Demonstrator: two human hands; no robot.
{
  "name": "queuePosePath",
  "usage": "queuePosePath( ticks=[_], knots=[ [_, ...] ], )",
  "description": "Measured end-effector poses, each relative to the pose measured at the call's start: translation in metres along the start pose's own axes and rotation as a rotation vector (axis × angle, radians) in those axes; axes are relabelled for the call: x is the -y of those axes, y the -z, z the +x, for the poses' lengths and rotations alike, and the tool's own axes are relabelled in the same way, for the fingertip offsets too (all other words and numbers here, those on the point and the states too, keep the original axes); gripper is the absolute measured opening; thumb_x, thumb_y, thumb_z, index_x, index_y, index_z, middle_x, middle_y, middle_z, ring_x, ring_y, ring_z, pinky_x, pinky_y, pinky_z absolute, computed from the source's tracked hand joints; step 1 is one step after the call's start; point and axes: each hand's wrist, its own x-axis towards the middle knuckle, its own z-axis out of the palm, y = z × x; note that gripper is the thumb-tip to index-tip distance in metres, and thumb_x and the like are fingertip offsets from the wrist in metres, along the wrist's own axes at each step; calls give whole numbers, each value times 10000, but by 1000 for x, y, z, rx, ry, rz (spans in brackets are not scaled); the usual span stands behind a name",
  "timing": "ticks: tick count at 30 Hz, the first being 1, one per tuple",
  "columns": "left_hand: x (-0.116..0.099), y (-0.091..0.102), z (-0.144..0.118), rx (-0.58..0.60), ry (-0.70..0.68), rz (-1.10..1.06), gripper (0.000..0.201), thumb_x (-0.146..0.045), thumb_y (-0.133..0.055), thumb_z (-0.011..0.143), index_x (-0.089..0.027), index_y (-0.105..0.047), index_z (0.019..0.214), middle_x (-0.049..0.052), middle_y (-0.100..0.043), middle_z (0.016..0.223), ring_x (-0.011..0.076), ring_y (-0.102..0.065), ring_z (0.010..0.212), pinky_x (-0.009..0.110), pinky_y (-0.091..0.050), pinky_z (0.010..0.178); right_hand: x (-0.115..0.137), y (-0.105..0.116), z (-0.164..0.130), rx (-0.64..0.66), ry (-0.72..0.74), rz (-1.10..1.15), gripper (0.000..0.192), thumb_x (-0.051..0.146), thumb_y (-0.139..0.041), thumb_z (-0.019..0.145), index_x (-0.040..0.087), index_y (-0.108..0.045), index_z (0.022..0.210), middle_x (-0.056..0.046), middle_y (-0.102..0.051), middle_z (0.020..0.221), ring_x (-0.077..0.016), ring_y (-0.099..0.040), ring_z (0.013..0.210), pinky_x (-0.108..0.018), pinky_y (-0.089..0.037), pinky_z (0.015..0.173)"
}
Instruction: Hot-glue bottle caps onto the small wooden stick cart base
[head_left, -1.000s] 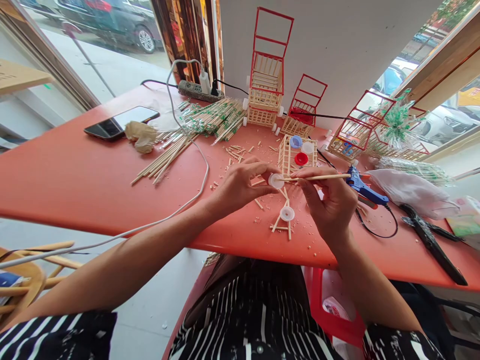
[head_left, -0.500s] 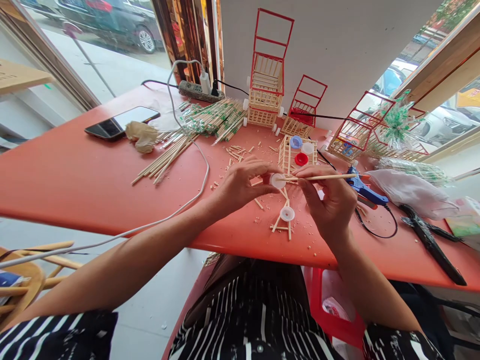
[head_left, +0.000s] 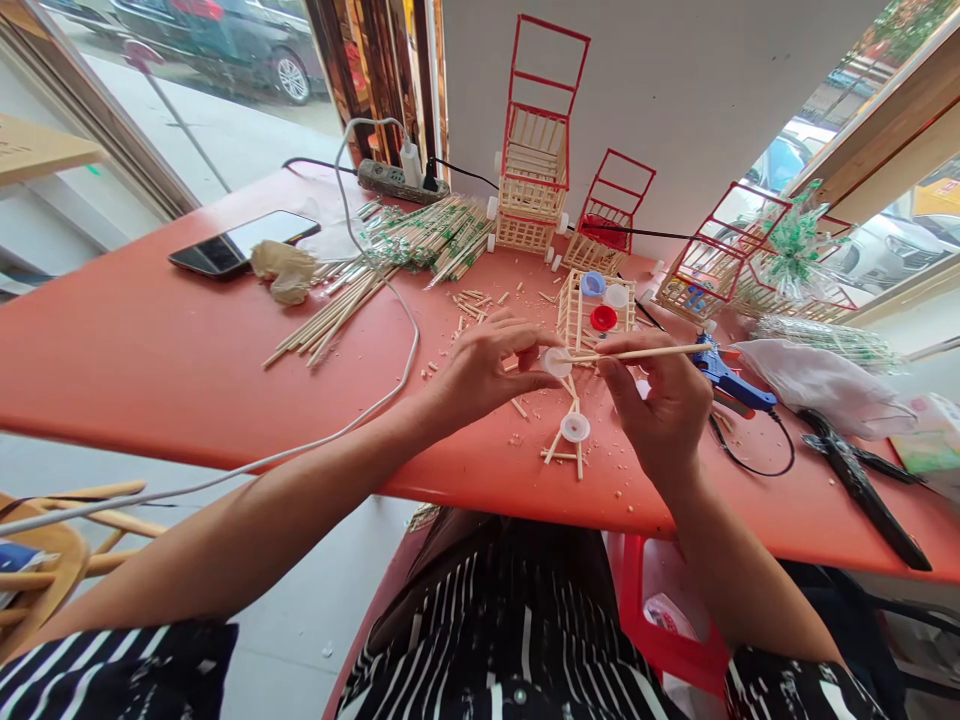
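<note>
My left hand [head_left: 484, 368] pinches a small white bottle cap [head_left: 556, 362] between thumb and fingertips above the red table [head_left: 150, 350]. My right hand [head_left: 664, 400] grips a thin wooden stick [head_left: 660, 352] that lies level, its left end touching the cap. Right below the hands, a second white cap [head_left: 575, 428] sits on a few crossed sticks on the table. A small stick crate [head_left: 592, 305] holding blue, white and red caps stands just beyond the hands.
A blue glue gun [head_left: 731, 378] lies right of my right hand, black cutters [head_left: 862, 485] further right. Red-framed stick carts [head_left: 536, 150] stand at the back wall. Stick bundles [head_left: 405, 245], a phone [head_left: 240, 242], a power strip [head_left: 394, 180] and a white cable [head_left: 390, 390] lie to the left.
Both hands stay in almost the same place; the stick and cap have shifted very slightly upward.
</note>
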Motion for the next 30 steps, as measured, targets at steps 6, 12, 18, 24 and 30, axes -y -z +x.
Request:
queuePosePath(
  ticks=[6, 12, 18, 24, 30],
  knots=[
    [0, 0, -2, 7, 29, 6, 388, -499, -853, 859, -225, -803, 1129, -19, -662, 730, 168, -611, 746, 273, -472, 742, -5, -3, -3, -18, -127, 174, 67, 205, -716, 992, 257, -752, 1014, 15, -792, 963, -124, -755, 822, -274, -611, 746],
    [-1, 3, 2, 11, -34, -17, 377, -524, -836, 871, -198, -797, 1057, 61, -758, 938, 218, -690, 932, 347, -525, 916, -6, -3, 1, -20, -245, 296, 82, 299, -721, 1007, 230, -747, 972, 32, -761, 839, -96, -735, 701, -228, -623, 671],
    [-4, 2, 1, 5, 10, -72, 333, -469, -799, 926, -177, -754, 1079, 69, -798, 1042, 210, -744, 977, 316, -559, 912, -3, -4, 1, -27, -314, 317, 148, 378, -750, 992, 234, -748, 957, 14, -762, 876, -107, -741, 731, -249, -637, 698],
    [-6, 3, 3, -27, 20, -92, 229, -294, -795, 903, -166, -729, 1081, 36, -796, 1024, 173, -745, 948, 273, -574, 877, -1, -4, -1, -16, -308, 321, 159, 397, -748, 991, 240, -729, 975, 7, -757, 886, -126, -754, 754, -287, -646, 728],
    [-3, 3, 6, -72, 19, -156, 217, -230, -797, 867, -165, -703, 1051, 38, -771, 1008, 166, -729, 938, 275, -578, 858, 1, -3, -1, 16, -315, 338, 110, 352, -723, 1010, 242, -720, 1019, 12, -767, 858, -122, -745, 726, -291, -640, 722]
  ],
)
